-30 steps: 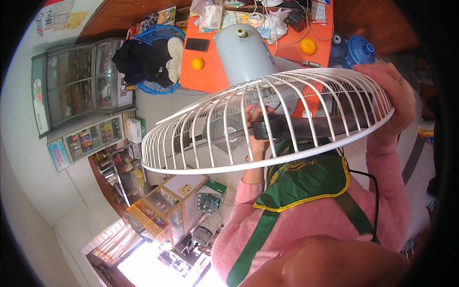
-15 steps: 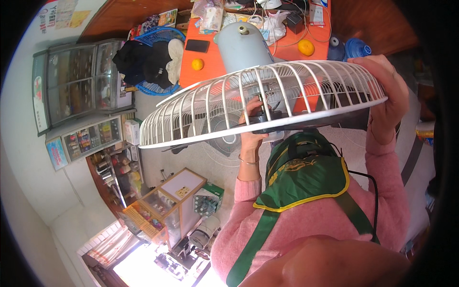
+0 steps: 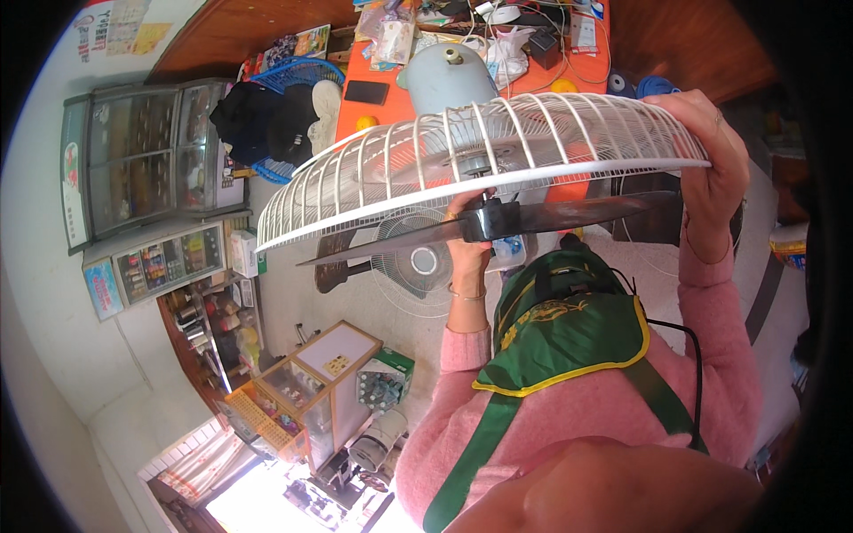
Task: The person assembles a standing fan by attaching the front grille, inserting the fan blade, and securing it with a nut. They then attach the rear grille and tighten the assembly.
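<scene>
The white wire fan guard (image 3: 382,200) is tilted in front of me, below the grey fan motor housing (image 3: 449,78). My right hand (image 3: 713,155) is closed round the guard's right rim. Under the guard is the dark fan blade (image 3: 569,213), its black hub on the line of the metal shaft (image 3: 480,169). My left hand (image 3: 466,253) is closed at the hub from behind, its fingers partly hidden by it. A second fan guard and a round pale hub (image 3: 423,259) lie lower down, beyond my left wrist.
The orange table (image 3: 351,120) holds a dark phone (image 3: 366,92), two orange fruits (image 3: 563,86), cables and bags. A blue basket chair (image 3: 274,169) with clothes stands at the left. Display cabinets (image 3: 133,151) line the left wall; a glass case (image 3: 302,382) stands lower left.
The dark blade and hub have come down out of the guard, with my left hand at the hub. The guard has tipped and risen slightly, with my right hand still on its rim.
</scene>
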### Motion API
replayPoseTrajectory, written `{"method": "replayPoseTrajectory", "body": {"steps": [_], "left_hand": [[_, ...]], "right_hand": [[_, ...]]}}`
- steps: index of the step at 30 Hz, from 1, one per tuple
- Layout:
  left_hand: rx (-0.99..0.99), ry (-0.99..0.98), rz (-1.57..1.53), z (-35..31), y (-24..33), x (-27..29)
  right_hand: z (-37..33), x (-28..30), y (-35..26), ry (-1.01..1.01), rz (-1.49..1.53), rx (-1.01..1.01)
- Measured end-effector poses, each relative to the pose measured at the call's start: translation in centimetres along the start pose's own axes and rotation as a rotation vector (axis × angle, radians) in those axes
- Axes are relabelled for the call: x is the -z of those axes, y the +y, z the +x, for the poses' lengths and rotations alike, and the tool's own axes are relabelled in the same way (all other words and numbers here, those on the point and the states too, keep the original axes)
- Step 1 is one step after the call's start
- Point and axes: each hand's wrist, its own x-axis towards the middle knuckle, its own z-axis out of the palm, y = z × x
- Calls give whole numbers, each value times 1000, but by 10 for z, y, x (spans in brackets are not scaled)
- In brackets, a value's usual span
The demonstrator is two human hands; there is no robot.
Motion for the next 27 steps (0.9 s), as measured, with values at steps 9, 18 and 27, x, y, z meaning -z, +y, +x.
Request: {"method": "replayPoseTrajectory", "body": {"steps": [9,18,27], "left_hand": [[-55,-47,-64,3,-16,9],[-49,-25,-75,5,-11,1],[-61,-71,-111,5,-4,-11]], "right_hand": [[0,-1,0,10,-7,26],[-4,-3,2,61,203,-127],[-91,-23,-28,184,192,374]]}}
